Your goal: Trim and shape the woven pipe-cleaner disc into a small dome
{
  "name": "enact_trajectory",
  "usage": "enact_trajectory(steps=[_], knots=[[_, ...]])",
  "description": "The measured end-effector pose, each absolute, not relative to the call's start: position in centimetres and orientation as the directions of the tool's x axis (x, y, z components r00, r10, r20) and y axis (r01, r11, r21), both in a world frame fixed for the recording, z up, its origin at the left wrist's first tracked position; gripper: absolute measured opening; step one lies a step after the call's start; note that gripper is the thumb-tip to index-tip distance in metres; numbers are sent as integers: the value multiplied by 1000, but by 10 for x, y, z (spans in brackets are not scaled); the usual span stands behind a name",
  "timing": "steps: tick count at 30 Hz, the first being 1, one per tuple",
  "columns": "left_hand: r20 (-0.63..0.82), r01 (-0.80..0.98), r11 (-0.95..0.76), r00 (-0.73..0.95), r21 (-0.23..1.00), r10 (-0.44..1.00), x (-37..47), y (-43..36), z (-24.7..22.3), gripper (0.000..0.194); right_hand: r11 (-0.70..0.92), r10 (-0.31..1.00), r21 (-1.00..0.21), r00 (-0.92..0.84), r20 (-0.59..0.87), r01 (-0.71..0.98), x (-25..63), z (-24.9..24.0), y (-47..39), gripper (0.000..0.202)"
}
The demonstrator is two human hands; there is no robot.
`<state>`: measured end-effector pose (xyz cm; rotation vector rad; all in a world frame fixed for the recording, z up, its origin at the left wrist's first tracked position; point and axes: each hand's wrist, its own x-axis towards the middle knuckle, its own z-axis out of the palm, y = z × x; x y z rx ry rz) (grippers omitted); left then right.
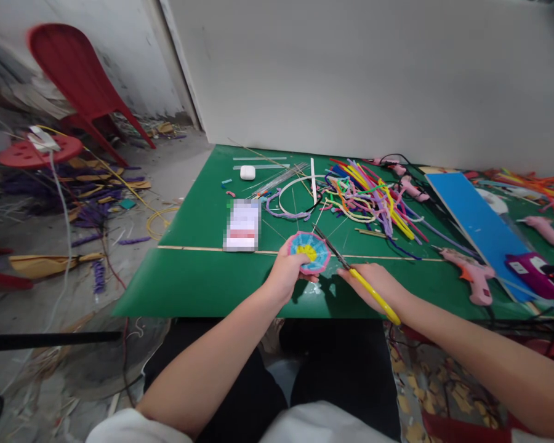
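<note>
Hands (284,271) hold a round, seemingly fuzzy disc (309,252) and yellow-handled scissors (359,279).

A tall pale-grey panel (373,74) rises right behind the green worktop (198,289), its face plain and smooth. Off to the left I see a scuffed whitish wall (129,55) and a grey floor (191,138) strewn with purple scraps (85,212) and tan ones. There, 1 red chair (69,74) stands near the wall, and 1 round red stool (13,154) carries a white power strip (44,140). The light falls soft and even.
</note>
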<state>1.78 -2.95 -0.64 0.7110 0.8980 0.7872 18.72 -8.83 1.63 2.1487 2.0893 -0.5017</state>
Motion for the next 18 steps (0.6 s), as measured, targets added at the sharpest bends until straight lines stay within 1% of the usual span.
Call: enact_trajectory(steps=[5, 10, 12, 16, 18], knots=[[-381, -316, 499, 365, 807, 849, 21, -36, -5, 49, -18, 955, -135, -23, -296, 991, 190, 11, -87, 33], [-427, -279, 542, 380, 793, 820, 18, -30, -5, 54, -24, 962, -172, -24, -274, 985, 194, 3, -85, 31], [-432, -277, 552, 392, 787, 812, 17, -27, -6, 55, -31, 964, -211, -27, -266, 977, 195, 0, -85, 32], [-429, -292, 557, 401, 778, 810, 15, -24, -7, 58, -46, 972, -282, -22, -232, 958, 197, -1, -85, 44], [-428, -294, 559, 406, 775, 808, 14, -23, -5, 59, -40, 970, -321, -41, -240, 946, 197, 2, -85, 46]])
